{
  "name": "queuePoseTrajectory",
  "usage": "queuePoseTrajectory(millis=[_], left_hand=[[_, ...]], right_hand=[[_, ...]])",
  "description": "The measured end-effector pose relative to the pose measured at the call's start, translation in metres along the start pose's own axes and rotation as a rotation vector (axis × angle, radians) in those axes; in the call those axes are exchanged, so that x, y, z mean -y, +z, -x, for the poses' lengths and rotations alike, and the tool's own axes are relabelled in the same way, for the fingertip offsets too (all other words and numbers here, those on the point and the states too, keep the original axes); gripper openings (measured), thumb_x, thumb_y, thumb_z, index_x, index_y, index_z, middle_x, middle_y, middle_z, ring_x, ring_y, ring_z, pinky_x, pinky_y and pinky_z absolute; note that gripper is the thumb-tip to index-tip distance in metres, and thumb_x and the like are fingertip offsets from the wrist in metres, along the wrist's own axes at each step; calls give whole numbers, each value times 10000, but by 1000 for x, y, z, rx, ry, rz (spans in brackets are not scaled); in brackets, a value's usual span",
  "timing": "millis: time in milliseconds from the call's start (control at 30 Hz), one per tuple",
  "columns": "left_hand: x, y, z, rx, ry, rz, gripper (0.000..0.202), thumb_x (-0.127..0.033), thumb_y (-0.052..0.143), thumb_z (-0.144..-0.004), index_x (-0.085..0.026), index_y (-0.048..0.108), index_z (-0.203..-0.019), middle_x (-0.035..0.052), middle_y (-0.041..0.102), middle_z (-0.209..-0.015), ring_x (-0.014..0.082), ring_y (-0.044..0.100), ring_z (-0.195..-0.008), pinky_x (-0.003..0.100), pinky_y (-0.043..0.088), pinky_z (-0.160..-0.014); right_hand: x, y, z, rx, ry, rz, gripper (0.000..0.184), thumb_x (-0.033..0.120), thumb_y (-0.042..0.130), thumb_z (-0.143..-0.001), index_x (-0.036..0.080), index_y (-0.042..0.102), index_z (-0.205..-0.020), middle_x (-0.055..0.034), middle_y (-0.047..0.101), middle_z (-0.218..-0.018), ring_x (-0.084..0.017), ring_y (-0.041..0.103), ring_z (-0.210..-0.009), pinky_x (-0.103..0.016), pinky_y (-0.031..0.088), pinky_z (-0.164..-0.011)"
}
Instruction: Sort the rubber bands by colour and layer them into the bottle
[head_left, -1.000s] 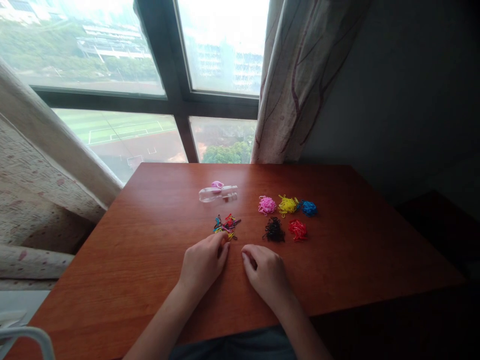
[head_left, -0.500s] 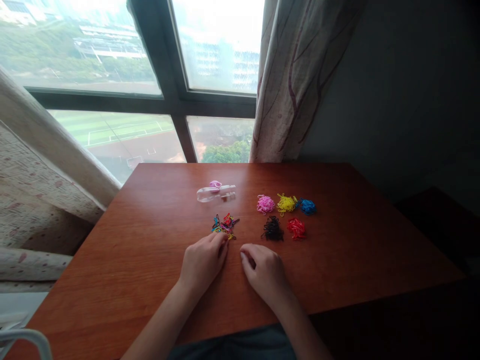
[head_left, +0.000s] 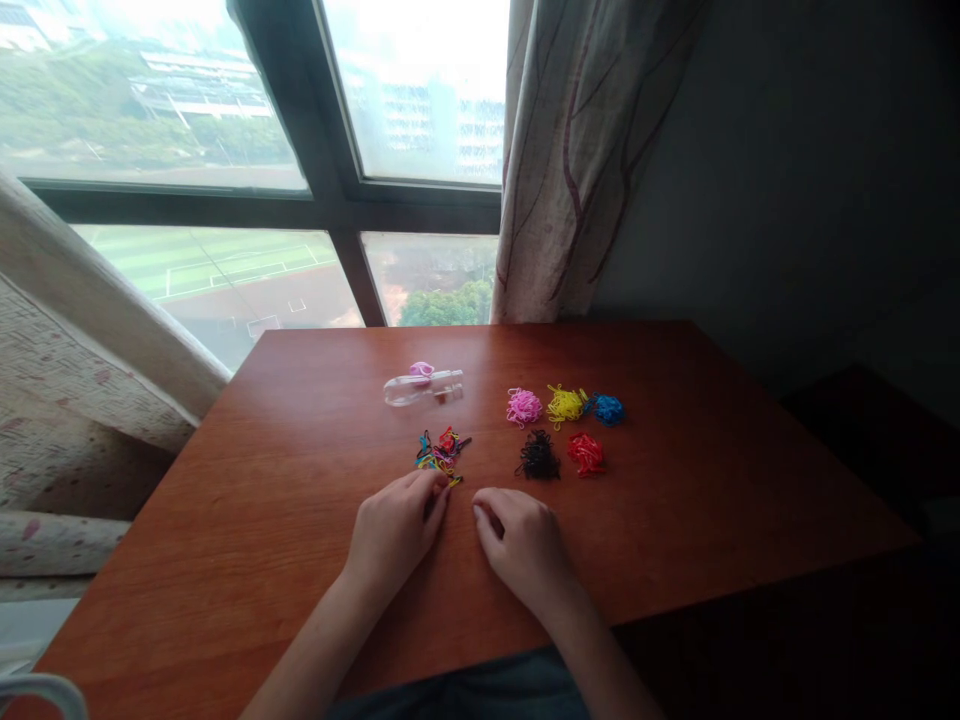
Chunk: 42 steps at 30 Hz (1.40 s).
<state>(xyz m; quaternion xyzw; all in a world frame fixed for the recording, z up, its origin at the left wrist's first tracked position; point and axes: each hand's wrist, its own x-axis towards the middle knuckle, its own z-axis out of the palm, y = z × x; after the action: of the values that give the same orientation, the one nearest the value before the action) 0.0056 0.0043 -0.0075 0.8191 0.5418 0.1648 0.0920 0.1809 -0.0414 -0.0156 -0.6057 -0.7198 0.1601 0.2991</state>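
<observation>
Both forearms (head_left: pixel 315 635) extend forward and converge, with the left hand (head_left: pixel 394 525) and right hand (head_left: pixel 523 535) apart, fingers (head_left: pixel 422 484) curled inward.

Bare hands (head_left: pixel 394 522), uncovered forearms (head_left: pixel 315 640), dark blue-grey clothing (head_left: pixel 472 690), faintly creased

The tangled heap of thin multicoloured loops (head_left: pixel 444 452) mixes red, yellow, blue, black and pink. Single-coloured are the pink loop heap (head_left: pixel 523 407), yellow loop heap (head_left: pixel 566 404), blue loop heap (head_left: pixel 606 409), black loop heap (head_left: pixel 538 456) and red loop heap (head_left: pixel 586 454). Pink shows at the far edge of the clear plastic object (head_left: pixel 401 391). The wooden tabletop (head_left: pixel 240 520) is grained reddish brown; the pale cloth right-hand curtain (head_left: pixel 551 170) bears branching maroon lines.
</observation>
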Motion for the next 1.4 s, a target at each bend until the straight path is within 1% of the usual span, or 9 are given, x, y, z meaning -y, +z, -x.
queuePoseTrajectory(millis=[200,367,533,733,867,1033,1200,1300,1400], left_hand=[[3,2,1,6,14,-15,162,-305,489,-921,-229,632,-904,18,744,-901,185,690,-776,245,434,-623],[-3,-6,-10,-33,19,90,158,-300,508,-909,-216,642,-915,9,721,-807,144,644,-648,233,408,-590],[-36,-9,-58,-29,127,239,138,-274,550,-876,-203,669,-877,-1,677,-702,120,585,-611,218,385,-593],[-76,6,-126,48,282,290,161,-225,554,-841,-203,702,-900,11,695,-712,123,568,-579,220,340,-548],[-88,14,-143,73,324,305,157,-234,559,-832,-216,708,-877,3,695,-702,125,581,-590,213,347,-549],[-80,9,-124,64,310,340,142,-219,557,-833,-193,692,-868,6,683,-711,104,544,-570,201,340,-541],[-46,0,-82,67,216,415,102,-196,565,-831,-177,665,-829,-23,623,-613,91,507,-538,190,342,-538],[-23,-5,-56,111,154,375,120,-208,537,-858,-182,655,-849,-13,644,-647,101,542,-561,193,366,-555],[-5,-9,-34,118,92,217,127,-226,528,-866,-200,650,-886,16,703,-784,130,602,-622,215,394,-586]], right_hand=[[0,-1,0,5,3,-3,155,133,522,-875,226,646,-869,-10,704,-791,-161,644,-744,-234,402,-683],[0,-1,0,18,6,11,138,144,524,-882,224,633,-852,-6,690,-770,-160,630,-728,-241,384,-671],[0,0,0,15,17,-1,140,147,516,-888,221,627,-845,-9,700,-800,-163,640,-760,-239,379,-675],[0,1,-1,20,29,-20,134,144,520,-884,224,626,-859,1,701,-826,-157,640,-776,-236,388,-699],[0,1,-1,23,30,-22,128,150,518,-888,225,617,-853,6,692,-818,-156,632,-771,-238,384,-691],[-2,2,0,9,22,-47,124,153,520,-885,221,621,-861,-3,695,-823,-159,633,-776,-237,382,-694],[-4,1,1,-17,21,-107,151,130,498,-885,210,614,-832,-14,680,-781,-154,627,-743,-233,370,-674],[-4,0,2,-34,31,-106,155,118,494,-872,209,607,-819,-12,663,-744,-152,610,-709,-235,355,-651],[-3,-1,3,-26,30,-98,149,123,505,-867,217,620,-861,-6,670,-763,-153,610,-720,-237,357,-666]])
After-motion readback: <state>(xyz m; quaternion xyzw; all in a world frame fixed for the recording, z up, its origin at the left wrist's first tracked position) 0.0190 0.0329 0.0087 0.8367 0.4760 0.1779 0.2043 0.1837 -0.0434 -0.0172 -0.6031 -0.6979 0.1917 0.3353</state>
